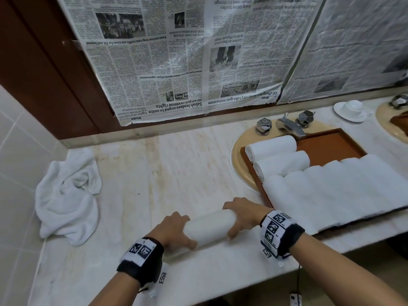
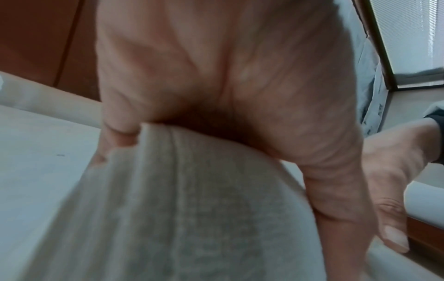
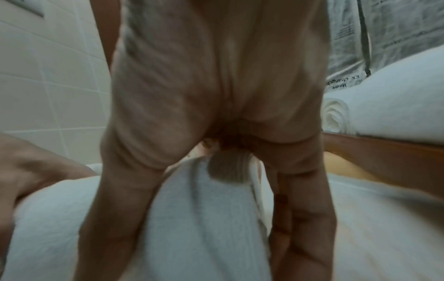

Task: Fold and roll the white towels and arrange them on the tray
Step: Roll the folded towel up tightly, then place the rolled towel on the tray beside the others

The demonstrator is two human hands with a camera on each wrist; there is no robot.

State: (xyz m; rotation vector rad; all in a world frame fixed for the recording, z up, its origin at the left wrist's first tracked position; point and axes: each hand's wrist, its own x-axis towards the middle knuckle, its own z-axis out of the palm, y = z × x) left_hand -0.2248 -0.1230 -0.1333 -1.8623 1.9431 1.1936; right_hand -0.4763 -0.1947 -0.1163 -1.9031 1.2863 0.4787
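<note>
Two rolled towels [image 1: 271, 145] sit at the tray's far left, plus a row of more rolls [image 1: 335, 186] packed along its near side; count in the row not clear, they blur together. Tray [image 1: 326, 144] sits over the sink basin, approx half the brown base bare at the back. One towel roll [image 1: 209, 226] in progress on the countertop [image 1: 154, 173], just left of the tray. One crumpled towel [image 1: 66, 195] far left by the tiled wall, untouched. So my read: most done, 1 roll to place, 1 towel left to fold + roll.

Hands: left hand [image 1: 174, 230] wrapped over the roll's left end, thumb on the near side, fingers over the top. Right hand [image 1: 240, 215] same on the right end. Both wrist cams show fingers curled down around the cloth w/ palm on top, so gripping, not flat. Forearms come in low from the near edge, wrists roughly level. Roll looks fully wound, no loose tail visible in head view
</note>
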